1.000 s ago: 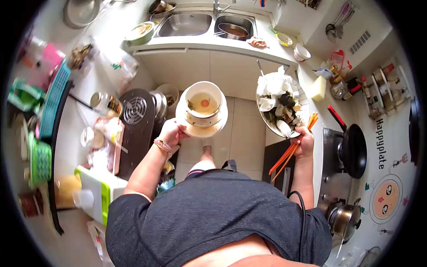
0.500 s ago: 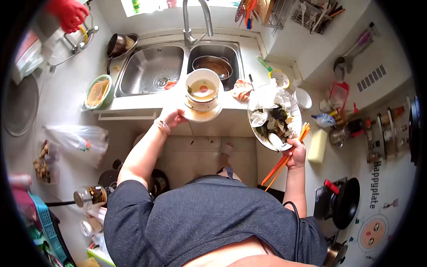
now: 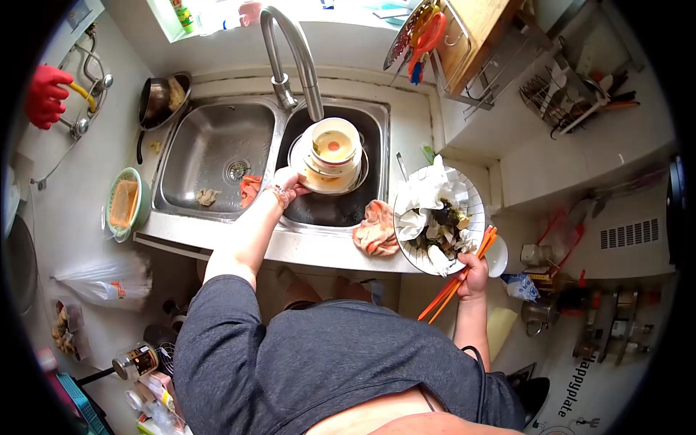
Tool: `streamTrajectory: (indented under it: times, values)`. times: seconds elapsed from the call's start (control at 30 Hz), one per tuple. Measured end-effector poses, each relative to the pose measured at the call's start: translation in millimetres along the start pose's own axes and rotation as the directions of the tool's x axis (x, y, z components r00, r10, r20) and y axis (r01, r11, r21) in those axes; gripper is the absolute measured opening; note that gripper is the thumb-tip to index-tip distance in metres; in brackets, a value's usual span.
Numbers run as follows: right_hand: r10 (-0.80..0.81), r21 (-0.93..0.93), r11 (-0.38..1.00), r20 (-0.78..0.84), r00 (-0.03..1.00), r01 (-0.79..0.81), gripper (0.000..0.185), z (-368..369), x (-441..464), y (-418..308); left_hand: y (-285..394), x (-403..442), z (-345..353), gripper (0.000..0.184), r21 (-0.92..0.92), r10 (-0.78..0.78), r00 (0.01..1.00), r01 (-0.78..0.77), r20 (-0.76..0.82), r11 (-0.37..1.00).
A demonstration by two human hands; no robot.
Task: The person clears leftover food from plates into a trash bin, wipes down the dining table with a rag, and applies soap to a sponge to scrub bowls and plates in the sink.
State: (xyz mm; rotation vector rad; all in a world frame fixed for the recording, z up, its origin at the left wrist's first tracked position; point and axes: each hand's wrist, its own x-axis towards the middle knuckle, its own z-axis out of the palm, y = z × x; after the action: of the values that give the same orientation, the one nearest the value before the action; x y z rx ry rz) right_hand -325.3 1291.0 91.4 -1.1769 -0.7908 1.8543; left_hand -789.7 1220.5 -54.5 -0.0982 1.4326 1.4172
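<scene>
The right hand [image 3: 473,275] has its fingers closed on the near rim of a plate [image 3: 476,206], chopsticks [image 3: 443,296] alongside; scraps [image 3: 440,235] and tissues [image 3: 438,185] lie just beyond them. Stiff, probably breakable, loosely loaded: hold it level. Farther off, the left hand [image 3: 292,183] grips a dish [image 3: 319,183] over the basin [image 3: 326,212], stacked bowls [image 3: 336,164] just past its fingers. Likely heavy and slippery, best supported from beneath; the tap [image 3: 307,76] stands beyond

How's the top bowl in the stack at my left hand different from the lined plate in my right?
The top bowl is deep; the lined plate is shallow and wider. The bowl holds yellowish liquid; the plate carries crumpled white tissues and dark scraps. Both are whitish.
</scene>
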Motion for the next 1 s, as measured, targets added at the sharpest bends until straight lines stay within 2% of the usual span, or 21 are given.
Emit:
streamTrajectory:
  times: [0.13, 0.23, 0.27, 0.4, 0.5, 0.57, 0.67, 0.73, 0.77, 0.87, 0.93, 0.97, 1.0]
  values:
    - [0.022, -0.012, 1.0, -0.008, 1.0, -0.022, 0.027, 7, 16, 7, 14, 12, 27, 0.038, -0.034, -0.072, 0.992, 0.069, -0.099, 0.997]
    - [0.06, -0.03, 0.998, -0.028, 0.998, -0.06, 0.026, 15, 23, 8, 9, 39, 30, 0.041, -0.056, -0.116, 0.988, 0.111, -0.098, 0.992]
    - [0.074, -0.038, 0.996, -0.037, 0.997, -0.076, 0.026, 16, 24, 8, 6, 48, 31, 0.047, -0.111, -0.163, 0.981, 0.151, -0.102, 0.982]
    - [0.085, -0.01, 0.996, -0.004, 0.996, -0.085, 0.03, 22, 29, 9, 2, 56, 37, 0.052, -0.246, -0.245, 0.968, 0.227, -0.048, 0.943]
    - [0.081, 0.009, 0.997, 0.022, 0.996, -0.081, 0.032, 27, 33, 9, -18, 91, 25, 0.049, -0.212, -0.176, 0.979, 0.151, -0.104, 0.966]
    - [0.07, -0.006, 0.998, 0.027, 0.997, -0.07, 0.032, 32, 34, 6, -22, 106, 23, 0.044, -0.179, -0.22, 0.964, 0.192, -0.149, 0.965]
    - [0.074, -0.025, 0.997, 0.04, 0.996, -0.073, 0.033, 29, 39, 7, -33, 125, 23, 0.034, 0.109, -0.283, 0.938, 0.308, -0.201, 0.945]
    - [0.082, -0.035, 0.996, 0.048, 0.995, -0.08, 0.032, 36, 40, 5, -29, 124, 21, 0.032, 0.3, -0.295, 0.929, 0.354, -0.224, 0.886]
    - [0.09, -0.048, 0.995, 0.063, 0.994, -0.087, 0.032, 37, 42, 3, -25, 119, 25, 0.047, -0.103, -0.319, 0.9, 0.303, -0.296, 0.948]
    - [0.124, -0.075, 0.99, 0.093, 0.988, -0.117, 0.032, 46, 46, 1, -15, 89, 29, 0.042, -0.122, -0.25, 0.955, 0.232, -0.161, 0.965]
    - [0.125, -0.081, 0.99, 0.129, 0.984, -0.116, 0.032, 52, 56, 1, -37, 127, 15, 0.042, -0.019, -0.242, 0.954, 0.243, -0.175, 0.97]
    - [0.132, -0.081, 0.989, 0.145, 0.981, -0.121, 0.032, 56, 61, 6, -29, 110, 25, 0.042, -0.109, -0.233, 0.943, 0.212, -0.237, 0.971]
    - [0.154, -0.093, 0.986, 0.167, 0.974, -0.14, 0.031, 56, 67, 6, -20, 98, 31, 0.041, -0.072, -0.225, 0.945, 0.214, -0.238, 0.974]
